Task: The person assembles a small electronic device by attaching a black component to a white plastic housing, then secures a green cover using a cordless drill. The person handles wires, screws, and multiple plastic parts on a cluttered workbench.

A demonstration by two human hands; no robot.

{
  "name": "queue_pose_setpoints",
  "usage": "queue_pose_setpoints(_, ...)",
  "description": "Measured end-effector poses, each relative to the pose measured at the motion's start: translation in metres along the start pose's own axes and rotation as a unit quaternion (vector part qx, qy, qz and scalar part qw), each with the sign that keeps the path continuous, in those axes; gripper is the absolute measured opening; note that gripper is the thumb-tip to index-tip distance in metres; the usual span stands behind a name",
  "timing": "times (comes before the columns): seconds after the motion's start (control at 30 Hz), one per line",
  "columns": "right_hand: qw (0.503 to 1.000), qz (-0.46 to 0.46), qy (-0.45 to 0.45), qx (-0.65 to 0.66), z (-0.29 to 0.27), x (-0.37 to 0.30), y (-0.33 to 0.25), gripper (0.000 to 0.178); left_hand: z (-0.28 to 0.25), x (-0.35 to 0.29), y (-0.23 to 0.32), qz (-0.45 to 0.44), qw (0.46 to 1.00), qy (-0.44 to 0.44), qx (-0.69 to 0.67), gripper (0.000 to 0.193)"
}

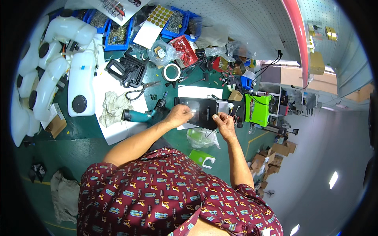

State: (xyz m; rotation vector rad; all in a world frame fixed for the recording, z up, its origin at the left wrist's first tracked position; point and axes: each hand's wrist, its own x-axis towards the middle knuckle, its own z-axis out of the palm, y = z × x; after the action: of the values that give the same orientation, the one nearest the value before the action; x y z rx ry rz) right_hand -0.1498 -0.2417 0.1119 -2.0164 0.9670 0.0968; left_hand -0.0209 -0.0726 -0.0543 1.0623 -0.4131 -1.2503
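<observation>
A flat black rectangular panel (pixel 203 111) lies in front of me near the bench's front edge, with a shiny translucent patch toward its left end. My left hand (pixel 180 115) is over the panel's left part, thumb and forefinger pinched. Whatever is between those fingertips is too small to make out. On the panel's near right edge, my right hand (pixel 225 125) grips with its thumb on top. A silvery piece (pixel 223 107) sits at the panel's right end, beside some thin wires. White paper (pixel 200 91) shows behind the panel.
Left of my left hand lies a teal cordless drill (pixel 136 115), near a crumpled cloth (pixel 114 108) and scissors (pixel 136 94). White plastic tanks (pixel 82 86) crowd the far left. A tape roll (pixel 171 72), a red bin (pixel 183 51) and blue bins stand behind. At right is a green housing (pixel 258 110).
</observation>
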Motion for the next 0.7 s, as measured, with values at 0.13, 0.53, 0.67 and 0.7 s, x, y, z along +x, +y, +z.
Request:
queue_pose_setpoints(0.13,0.999,-0.014,0.033,-0.024,0.016,-0.003,0.002,0.043,0.015,0.004,-0.005,0.021,0.998,-0.011,0.059,0.044)
queue_pose_setpoints(0.53,0.985,0.027,0.05,0.163,0.027,-0.005,0.012,0.023,0.031,0.022,0.032,-0.108,0.987,-0.032,0.112,0.047)
queue_pose_setpoints(0.67,0.997,-0.007,0.065,0.033,0.023,-0.007,0.017,0.027,0.027,0.025,0.043,-0.08,0.99,-0.039,0.11,0.037)
queue_pose_setpoints(0.7,0.996,-0.015,0.076,0.036,0.024,-0.01,0.013,0.028,0.031,0.019,0.05,-0.078,0.993,-0.028,0.084,0.036)
